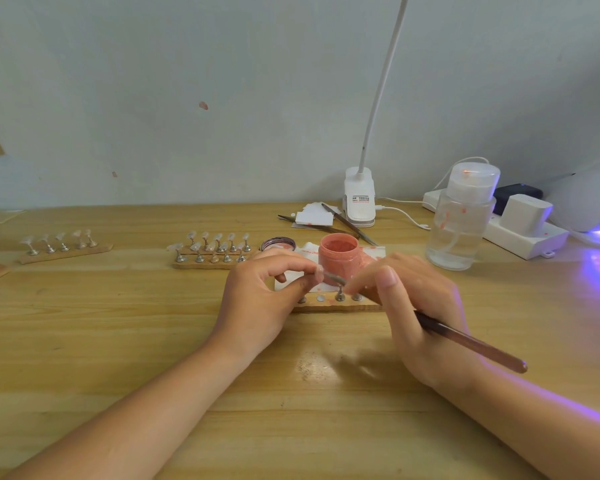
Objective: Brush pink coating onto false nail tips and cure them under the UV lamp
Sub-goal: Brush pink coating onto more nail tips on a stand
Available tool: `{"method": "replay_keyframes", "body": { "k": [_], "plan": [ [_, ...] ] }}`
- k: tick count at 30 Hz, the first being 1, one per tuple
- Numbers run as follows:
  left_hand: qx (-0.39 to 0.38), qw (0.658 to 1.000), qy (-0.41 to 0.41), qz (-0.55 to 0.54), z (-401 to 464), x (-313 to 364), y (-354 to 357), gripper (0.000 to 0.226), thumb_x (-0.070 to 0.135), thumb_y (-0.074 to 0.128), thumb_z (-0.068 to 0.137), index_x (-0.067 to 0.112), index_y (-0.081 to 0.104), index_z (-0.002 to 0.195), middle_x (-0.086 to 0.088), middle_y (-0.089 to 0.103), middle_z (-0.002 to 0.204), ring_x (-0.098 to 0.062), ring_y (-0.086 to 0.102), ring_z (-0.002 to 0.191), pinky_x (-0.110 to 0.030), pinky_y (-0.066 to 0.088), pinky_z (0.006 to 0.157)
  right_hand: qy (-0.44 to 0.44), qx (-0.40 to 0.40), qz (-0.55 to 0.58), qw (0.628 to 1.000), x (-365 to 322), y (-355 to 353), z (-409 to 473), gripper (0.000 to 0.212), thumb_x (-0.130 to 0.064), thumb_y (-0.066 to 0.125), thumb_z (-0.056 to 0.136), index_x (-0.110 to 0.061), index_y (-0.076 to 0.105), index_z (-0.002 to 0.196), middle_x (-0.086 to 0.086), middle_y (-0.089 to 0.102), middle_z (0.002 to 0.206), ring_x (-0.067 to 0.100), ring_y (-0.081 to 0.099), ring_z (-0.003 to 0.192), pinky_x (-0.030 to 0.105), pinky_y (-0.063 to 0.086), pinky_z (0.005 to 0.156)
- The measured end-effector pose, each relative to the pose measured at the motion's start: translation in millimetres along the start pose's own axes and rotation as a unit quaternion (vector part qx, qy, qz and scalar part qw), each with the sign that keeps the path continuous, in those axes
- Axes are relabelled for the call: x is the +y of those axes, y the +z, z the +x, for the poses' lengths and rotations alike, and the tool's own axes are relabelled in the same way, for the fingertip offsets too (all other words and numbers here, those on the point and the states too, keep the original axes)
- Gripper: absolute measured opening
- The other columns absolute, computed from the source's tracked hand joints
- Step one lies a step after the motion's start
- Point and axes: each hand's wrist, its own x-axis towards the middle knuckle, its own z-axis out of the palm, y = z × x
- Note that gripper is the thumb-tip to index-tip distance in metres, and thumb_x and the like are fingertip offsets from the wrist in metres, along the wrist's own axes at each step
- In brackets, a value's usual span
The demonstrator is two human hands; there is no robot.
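Observation:
My left hand (264, 299) pinches a small nail tip (318, 274) on its stand between thumb and forefinger. My right hand (420, 313) grips a long brown brush (471, 342), and the brush's tip touches the held nail. Just behind them stands an open jar of pink coating (338, 259) on a stained white sheet (305, 252). Under my hands lies a wooden holder strip (340, 306) with metal pegs. The UV lamp (589, 202) glows purple at the far right edge.
Two wooden strips carrying several nail tips (215, 252) sit left of the jar, another strip (65, 245) farther left. The jar lid (278, 243), tweezers (347, 223), a clip lamp (359, 199), a pump bottle (461, 220) and a power strip (523, 230) crowd the back right.

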Motion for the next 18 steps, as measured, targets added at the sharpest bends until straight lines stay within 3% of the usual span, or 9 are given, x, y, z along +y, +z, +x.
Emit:
{"method": "replay_keyframes", "body": {
  "k": [5, 9, 14, 18],
  "plan": [
    [0.000, 1.000, -0.006, 0.002, -0.2, -0.2, 0.5, 0.017, 0.004, 0.073, 0.072, 0.022, 0.070, 0.073, 0.015, 0.065, 0.074, 0.007, 0.054, 0.075, -0.008, 0.036, 0.064, 0.014, -0.014, 0.008, 1.000, 0.1, -1.1, -0.1, 0.060, -0.038, 0.026, 0.099, -0.009, 0.068, 0.068, -0.014, 0.058, 0.068, 0.000, 0.052, 0.068, 0.023, 0.039, 0.066],
    [-0.006, 1.000, -0.010, 0.002, -0.3, 1.6, 0.2, 0.013, 0.005, 0.072, 0.072, 0.017, 0.072, 0.075, 0.012, 0.066, 0.075, 0.007, 0.053, 0.074, -0.008, 0.036, 0.064, 0.014, -0.002, 0.006, 1.000, -1.2, -0.4, 0.7, 0.056, -0.038, 0.027, 0.098, -0.009, 0.068, 0.074, -0.010, 0.061, 0.071, 0.009, 0.056, 0.068, 0.029, 0.041, 0.065],
    [0.003, 0.999, -0.035, 0.005, -1.5, 5.8, 0.2, 0.012, 0.007, 0.073, 0.072, 0.019, 0.073, 0.074, 0.016, 0.062, 0.072, 0.010, 0.050, 0.070, -0.004, 0.035, 0.066, 0.027, -0.007, 0.029, 0.999, -1.1, -1.8, 0.1, 0.059, -0.036, 0.028, 0.098, -0.008, 0.066, 0.065, -0.016, 0.055, 0.066, -0.003, 0.049, 0.064, 0.021, 0.037, 0.063],
    [0.006, 0.999, -0.046, 0.005, -2.1, 6.7, 0.4, 0.015, 0.008, 0.074, 0.071, 0.021, 0.073, 0.079, 0.015, 0.062, 0.074, 0.010, 0.051, 0.073, -0.005, 0.037, 0.068, 0.033, -0.003, 0.017, 0.999, -1.4, -0.9, 1.1, 0.044, -0.027, 0.035, 0.094, -0.008, 0.068, 0.073, -0.019, 0.055, 0.072, 0.005, 0.054, 0.068, 0.026, 0.040, 0.064]
  ]
}}
